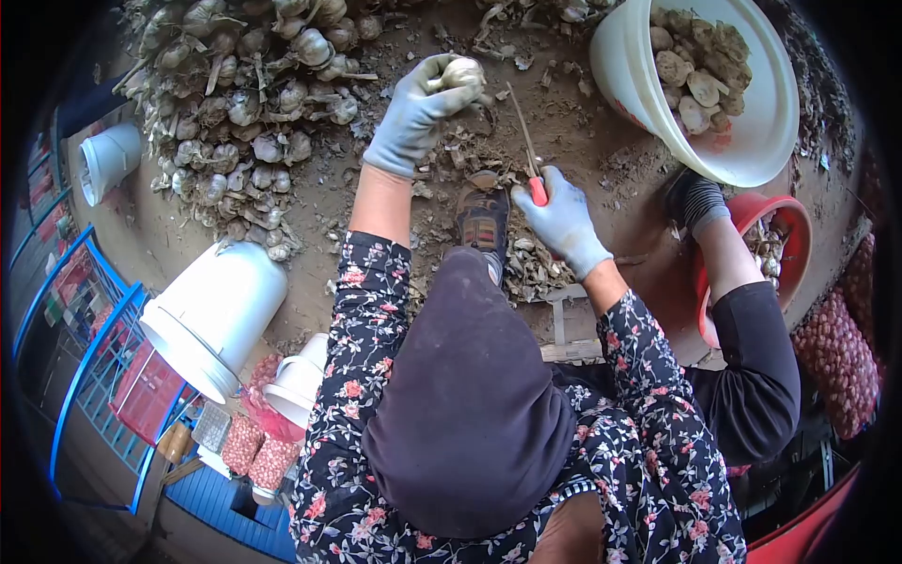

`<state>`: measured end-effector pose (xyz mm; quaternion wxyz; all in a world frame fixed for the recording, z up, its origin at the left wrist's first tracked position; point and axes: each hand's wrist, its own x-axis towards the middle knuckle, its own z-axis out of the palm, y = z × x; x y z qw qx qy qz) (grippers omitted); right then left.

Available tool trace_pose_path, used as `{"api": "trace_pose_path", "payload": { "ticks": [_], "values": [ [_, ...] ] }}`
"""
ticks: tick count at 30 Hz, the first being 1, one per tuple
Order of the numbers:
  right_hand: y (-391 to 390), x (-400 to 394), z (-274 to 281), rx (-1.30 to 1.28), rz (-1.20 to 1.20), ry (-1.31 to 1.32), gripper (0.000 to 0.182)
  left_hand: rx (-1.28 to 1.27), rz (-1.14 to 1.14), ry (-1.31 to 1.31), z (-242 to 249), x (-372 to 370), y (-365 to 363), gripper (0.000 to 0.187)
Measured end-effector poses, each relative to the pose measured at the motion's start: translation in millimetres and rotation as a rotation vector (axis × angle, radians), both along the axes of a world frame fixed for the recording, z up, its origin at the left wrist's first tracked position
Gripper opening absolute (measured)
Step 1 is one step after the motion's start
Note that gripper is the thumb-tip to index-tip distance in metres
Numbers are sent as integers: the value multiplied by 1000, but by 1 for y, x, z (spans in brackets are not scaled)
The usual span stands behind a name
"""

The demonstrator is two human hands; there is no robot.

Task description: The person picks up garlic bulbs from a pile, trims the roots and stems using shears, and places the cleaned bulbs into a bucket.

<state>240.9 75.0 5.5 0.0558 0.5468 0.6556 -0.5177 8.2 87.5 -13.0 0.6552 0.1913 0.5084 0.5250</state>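
Observation:
My left hand (410, 120), in a pale grey work glove, is closed around a garlic bulb (462, 73) with its whitish side showing past the fingers. In my right hand (564, 222), also gloved, is a knife (526, 132) with a red handle and a long narrow blade. The blade points up and away from me, a short way right of the bulb and apart from it. Below both hands, dry garlic skins and trimmings (536, 268) litter the dirt floor around my shoe (482, 211).
A big heap of untrimmed garlic (254, 103) lies at upper left. On the right stand a white bucket (770, 103) with garlic inside and a red bucket (800, 240) holding more. White buckets (221, 296) lie at left. Filled mesh sacks (836, 362) sit at far right.

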Motion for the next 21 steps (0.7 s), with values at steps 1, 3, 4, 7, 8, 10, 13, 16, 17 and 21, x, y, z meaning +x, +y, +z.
{"api": "trace_pose_path", "payload": {
  "ticks": [1,3,4,7,8,10,13,16,17,21],
  "values": [
    [0,2,6,-65,-13,2,44,53,37,-168,-5,1,-4,53],
    [-2,1,8,20,25,11,45,132,68,-250,-12,9,-11,52],
    [-3,1,9,104,69,20,47,209,106,-331,-14,14,-16,52],
    [5,-5,11,219,158,-15,47,132,57,-185,-8,16,-20,58],
    [8,-6,11,280,204,-41,46,96,-13,-61,-6,16,-21,60],
    [16,-6,13,298,267,-105,44,68,-69,-61,12,18,-17,60],
    [23,-9,16,304,360,-191,44,-136,-215,340,25,22,-13,54],
    [25,-7,11,320,388,-223,42,-52,-235,573,15,31,-8,50],
    [26,-6,11,173,323,-223,39,-52,-208,604,14,33,-8,47],
    [10,7,-15,102,43,-107,36,-115,-190,595,24,44,5,50]
  ]
}}
